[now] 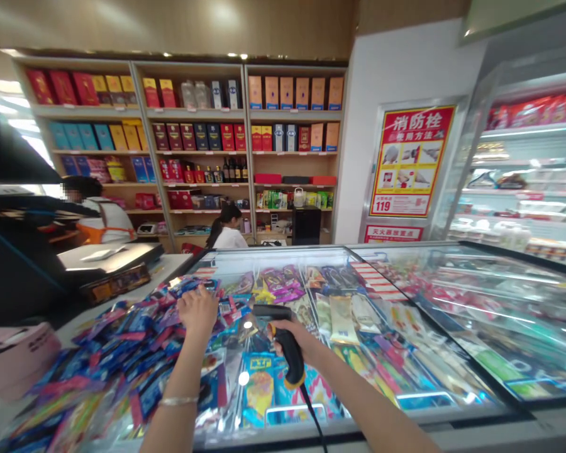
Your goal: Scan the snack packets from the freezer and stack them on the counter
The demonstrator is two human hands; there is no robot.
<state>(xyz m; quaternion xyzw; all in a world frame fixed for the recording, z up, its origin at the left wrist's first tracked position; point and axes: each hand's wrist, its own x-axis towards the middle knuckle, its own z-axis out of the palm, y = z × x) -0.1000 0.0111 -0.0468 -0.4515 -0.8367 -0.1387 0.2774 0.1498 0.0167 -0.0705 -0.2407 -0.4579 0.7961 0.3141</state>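
My right hand [299,343] is wrapped round the handle of a black barcode scanner [292,362] with yellow-orange trim. Its head points left, towards my left hand [198,309], and its cable hangs down over the glass. My left hand is at the far right side of a large heap of blue and purple snack packets [136,340]. Its fingers are curled at a shiny packet [210,283]; the grip is partly hidden by the hand. A silver bangle [178,401] circles my left wrist.
Under the heap and scanner is a glass-topped freezer [339,402] of wrapped ice creams. At left stand a pink container [19,358] and dark equipment [14,251]. Two people, one in an orange apron [94,233], are before shelves [198,113] of boxes.
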